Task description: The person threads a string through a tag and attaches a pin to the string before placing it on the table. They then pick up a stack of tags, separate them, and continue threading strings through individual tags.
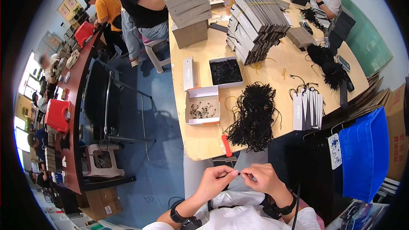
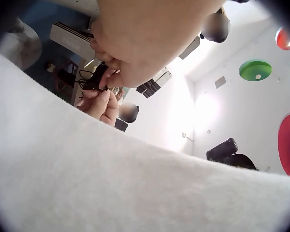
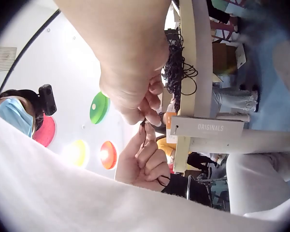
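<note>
Over the lap, my left hand (image 1: 216, 182) and right hand (image 1: 265, 179) meet with fingertips close together. Between them they pinch a thin black cord (image 3: 144, 127), best seen in the right wrist view. A loop of it shows by the left palm there. A grey tag (image 3: 210, 127) printed ORIGINALS, with a small hole at one end, appears beside the hands in that view, overlapping the table edge. On the table just ahead lies a tangled heap of black cords (image 1: 254, 117). Right of it, several strung tags (image 1: 307, 110) lie fanned out.
An open box of small metal pins (image 1: 203, 106) and a box of black pieces (image 1: 226, 71) stand left of the heap. A red-handled tool (image 1: 226, 145) lies at the table's near edge. Tall tag stacks (image 1: 255, 27) rise behind; a blue bin (image 1: 364, 155) stands at right.
</note>
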The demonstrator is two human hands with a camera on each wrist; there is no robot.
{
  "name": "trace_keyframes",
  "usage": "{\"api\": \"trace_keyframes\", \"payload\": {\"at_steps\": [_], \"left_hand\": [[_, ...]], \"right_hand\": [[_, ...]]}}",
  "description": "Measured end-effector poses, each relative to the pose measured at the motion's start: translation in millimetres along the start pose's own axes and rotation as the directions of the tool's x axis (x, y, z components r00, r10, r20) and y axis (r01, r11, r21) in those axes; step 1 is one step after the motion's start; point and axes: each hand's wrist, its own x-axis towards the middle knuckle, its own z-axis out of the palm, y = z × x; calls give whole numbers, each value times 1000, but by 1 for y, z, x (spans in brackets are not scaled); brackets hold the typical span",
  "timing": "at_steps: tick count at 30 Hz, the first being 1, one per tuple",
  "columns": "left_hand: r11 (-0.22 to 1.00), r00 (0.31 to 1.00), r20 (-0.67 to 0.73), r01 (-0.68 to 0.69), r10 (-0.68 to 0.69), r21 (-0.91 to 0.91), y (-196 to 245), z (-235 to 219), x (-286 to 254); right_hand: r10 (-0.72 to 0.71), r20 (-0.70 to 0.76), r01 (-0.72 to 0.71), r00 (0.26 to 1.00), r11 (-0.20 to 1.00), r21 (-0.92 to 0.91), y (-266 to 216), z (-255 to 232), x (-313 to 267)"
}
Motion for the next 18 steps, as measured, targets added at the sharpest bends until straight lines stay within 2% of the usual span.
{"api": "trace_keyframes", "payload": {"at_steps": [7, 9, 10, 12, 15, 17, 18], "left_hand": [[1000, 1000, -9, -5, 5, -10, -6, 2, 0], [996, 997, -36, -73, 71, -60, -10, 4, 1], [996, 997, -36, -73, 71, -60, -8, 3, 0], [1000, 1000, -12, 16, -16, -1, -4, -1, -2], [999, 1000, -13, -14, 13, -35, -12, -2, 0], [1000, 1000, -18, 1, -1, -30, -9, -2, -2], [1000, 1000, -23, 15, -15, -24, -6, -2, -2]], "right_hand": [[-5, -70, 5, 998, 1000, -9, 2, 3, 0], [-10, -78, 9, 997, 1000, -11, 3, 5, -1], [-7, -90, 7, 996, 1000, -9, 3, 5, -1], [-5, -101, 4, 995, 1000, -8, 3, 7, -2], [-5, -104, 6, 995, 1000, 10, 3, 8, -4], [170, -59, -167, 984, 985, 53, 3, 8, -9], [170, -58, -167, 984, 985, 53, 0, 8, -6]]}}
